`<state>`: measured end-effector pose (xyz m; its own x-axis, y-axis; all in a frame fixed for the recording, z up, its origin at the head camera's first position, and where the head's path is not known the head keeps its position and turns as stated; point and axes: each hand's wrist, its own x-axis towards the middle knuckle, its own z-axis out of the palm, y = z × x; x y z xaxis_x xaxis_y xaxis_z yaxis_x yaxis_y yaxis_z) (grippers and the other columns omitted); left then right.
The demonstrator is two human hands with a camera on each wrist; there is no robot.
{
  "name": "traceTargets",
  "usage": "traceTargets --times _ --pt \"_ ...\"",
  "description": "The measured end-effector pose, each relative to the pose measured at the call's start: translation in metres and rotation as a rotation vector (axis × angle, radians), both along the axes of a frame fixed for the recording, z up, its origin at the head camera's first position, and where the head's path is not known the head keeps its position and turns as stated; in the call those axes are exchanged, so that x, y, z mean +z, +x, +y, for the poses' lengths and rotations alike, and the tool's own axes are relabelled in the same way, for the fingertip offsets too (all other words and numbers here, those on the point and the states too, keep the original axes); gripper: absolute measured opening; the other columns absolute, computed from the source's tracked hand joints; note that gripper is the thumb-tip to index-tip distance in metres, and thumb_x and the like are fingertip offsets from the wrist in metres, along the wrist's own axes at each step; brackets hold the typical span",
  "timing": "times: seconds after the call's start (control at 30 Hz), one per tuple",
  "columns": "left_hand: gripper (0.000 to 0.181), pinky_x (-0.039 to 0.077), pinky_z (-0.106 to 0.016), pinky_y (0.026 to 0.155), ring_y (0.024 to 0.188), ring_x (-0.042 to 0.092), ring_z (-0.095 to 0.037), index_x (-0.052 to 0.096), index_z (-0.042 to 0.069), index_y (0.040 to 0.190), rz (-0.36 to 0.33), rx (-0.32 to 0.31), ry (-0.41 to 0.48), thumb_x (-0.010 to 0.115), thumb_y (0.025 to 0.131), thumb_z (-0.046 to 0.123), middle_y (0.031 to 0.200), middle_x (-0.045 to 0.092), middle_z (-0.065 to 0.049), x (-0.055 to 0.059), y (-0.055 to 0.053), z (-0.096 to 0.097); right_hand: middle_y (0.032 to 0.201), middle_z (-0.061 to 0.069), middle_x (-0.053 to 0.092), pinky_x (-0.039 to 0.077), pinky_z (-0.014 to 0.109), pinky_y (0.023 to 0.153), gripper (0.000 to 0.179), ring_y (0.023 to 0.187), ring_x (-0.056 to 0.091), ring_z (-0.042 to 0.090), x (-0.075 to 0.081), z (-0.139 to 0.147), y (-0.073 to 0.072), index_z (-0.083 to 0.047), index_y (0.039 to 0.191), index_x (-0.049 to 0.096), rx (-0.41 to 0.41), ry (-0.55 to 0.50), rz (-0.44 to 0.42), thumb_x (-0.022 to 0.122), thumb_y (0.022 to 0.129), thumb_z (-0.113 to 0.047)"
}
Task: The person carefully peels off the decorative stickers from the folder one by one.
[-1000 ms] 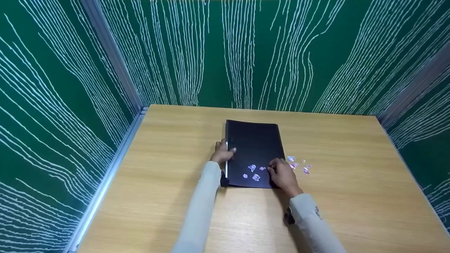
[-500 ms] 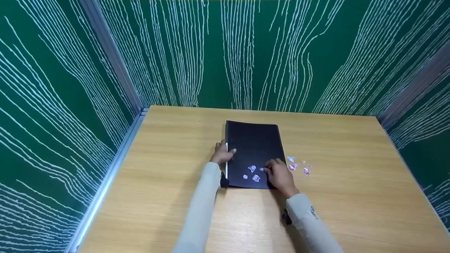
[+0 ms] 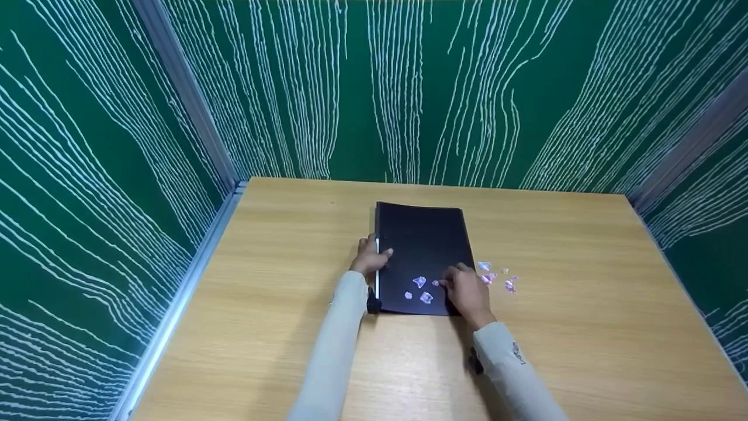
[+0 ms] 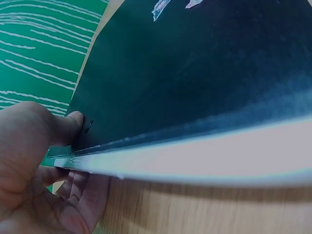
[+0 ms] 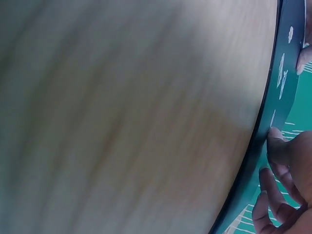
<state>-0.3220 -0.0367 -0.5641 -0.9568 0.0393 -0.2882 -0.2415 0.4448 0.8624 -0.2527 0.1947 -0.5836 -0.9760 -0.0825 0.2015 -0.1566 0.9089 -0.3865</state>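
A black folder (image 3: 422, 240) with a pale strip along its left edge lies on the table. My left hand (image 3: 369, 256) grips that edge, thumb on the cover and fingers beneath, as the left wrist view shows. Near the cover's lower right, my right hand (image 3: 469, 294) pinches the side of a small pink-purple sticker (image 3: 435, 283) at the surface. Its thumb (image 5: 276, 144) touches the cover beside a sticker in the right wrist view. On the cover's lower part lie other shiny stickers: one pointed (image 3: 419, 282), one jagged (image 3: 426, 297) and one round (image 3: 408, 295).
Several more shiny pink and lilac stickers (image 3: 488, 279) are scattered on the wooden table (image 3: 292, 245) right of the folder. Green panels with white wavy lines (image 3: 350, 88) and metal posts (image 3: 193, 105) enclose the back and sides.
My right hand has shifted slightly left over the cover, and the small sticker at its fingertips has moved very slightly left. My left hand keeps its grip on the folder's edge.
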Motion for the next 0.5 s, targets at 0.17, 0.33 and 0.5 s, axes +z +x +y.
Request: traceTargets --times 0.17,0.33,0.5 --pt "0.065 0.033 -0.049 0.118 0.134 0.039 -0.033 0.026 0.013 0.157 0.0 -0.001 -0.003 0.056 0.101 0.024 0.143 0.033 -0.017 0.0006 -0.0004 0.0008 0.089 0.008 0.067 0.056 0.046 0.073 0.004 0.083 0.067 0.027 0.0019 0.0002 -0.0002 -0.007 0.089 0.075 -0.002 0.018 0.008 0.074 0.089 -0.012" --pt "0.066 0.032 -0.05 0.118 0.136 0.038 -0.033 0.023 0.012 0.158 0.001 -0.009 -0.024 0.056 0.101 0.026 0.145 0.032 -0.018 0.0002 -0.0009 0.0009 0.09 0.009 0.07 0.057 0.047 0.074 0.005 0.086 0.068 0.029 0.0027 0.0002 -0.0003 -0.008 0.091 0.077 -0.014 0.034 0.022 0.074 0.088 -0.012" --pt "0.064 0.034 -0.05 0.117 0.133 0.039 -0.033 0.025 0.012 0.157 0.013 -0.017 -0.039 0.055 0.101 0.025 0.141 0.034 -0.017 -0.0017 -0.0021 0.0009 0.085 0.007 0.071 0.056 0.049 0.067 0.003 0.083 0.069 0.033 -0.0002 0.0003 -0.0011 -0.01 0.082 0.076 -0.008 0.056 0.091 0.075 0.084 -0.009"
